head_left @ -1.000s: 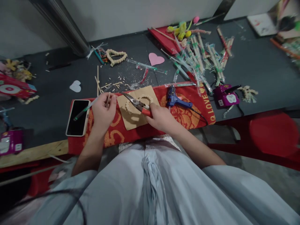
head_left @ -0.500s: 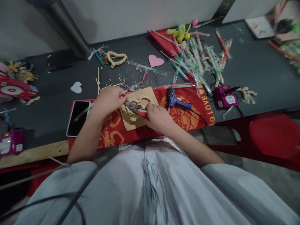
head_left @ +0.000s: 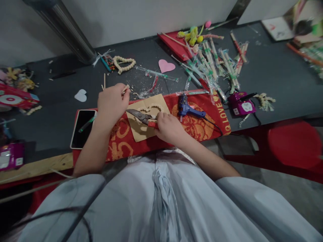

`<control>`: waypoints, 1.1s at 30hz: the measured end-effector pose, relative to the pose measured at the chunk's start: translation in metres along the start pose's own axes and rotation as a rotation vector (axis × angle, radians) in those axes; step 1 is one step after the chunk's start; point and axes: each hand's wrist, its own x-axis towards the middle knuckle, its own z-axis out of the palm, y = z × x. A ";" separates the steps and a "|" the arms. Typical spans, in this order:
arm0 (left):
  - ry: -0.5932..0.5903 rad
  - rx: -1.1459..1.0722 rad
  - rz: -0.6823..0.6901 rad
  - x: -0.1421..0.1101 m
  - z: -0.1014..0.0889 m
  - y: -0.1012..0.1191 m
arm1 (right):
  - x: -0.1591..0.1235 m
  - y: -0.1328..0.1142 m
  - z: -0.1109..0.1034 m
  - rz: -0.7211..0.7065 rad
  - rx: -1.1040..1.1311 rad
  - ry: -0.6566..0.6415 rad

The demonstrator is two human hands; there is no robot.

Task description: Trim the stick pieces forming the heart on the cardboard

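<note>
My right hand (head_left: 169,128) is closed round the red handles of a pair of pruning shears (head_left: 141,116), whose blades point left over a sheet of tan paper (head_left: 137,133). On that paper lies a heart outline (head_left: 156,108) made of small pale pieces, partly covered by the shears and my hand. My left hand (head_left: 112,102) is raised beyond the paper's upper left corner, its fingers pinching a short pale wooden stick (head_left: 125,89). Small cut bits (head_left: 135,95) are scattered close to these fingertips. Beneath the paper is a red towel (head_left: 118,148) with orange patterns.
A blue glue gun (head_left: 190,110) rests on the towel, its cord trailing right. At the left lies a phone (head_left: 82,134) under a green-tipped wrapped stick. Behind are a finished-looking heart frame (head_left: 124,64), a pink paper heart (head_left: 166,66) and many wrapped sticks (head_left: 210,64).
My left hand has moved left and away from the shears' tips, carrying the stick. More of the shears' blades now shows. My right hand stays nearly in place.
</note>
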 end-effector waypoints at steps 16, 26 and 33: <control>-0.165 -0.397 0.022 -0.055 0.012 0.007 | 0.005 0.009 0.009 0.148 0.588 0.021; -0.351 -0.776 -0.038 -0.063 0.034 0.022 | 0.005 0.001 0.015 0.113 0.828 0.055; -0.434 -0.879 -0.014 -0.062 0.029 0.018 | 0.009 0.010 0.027 0.130 0.861 0.026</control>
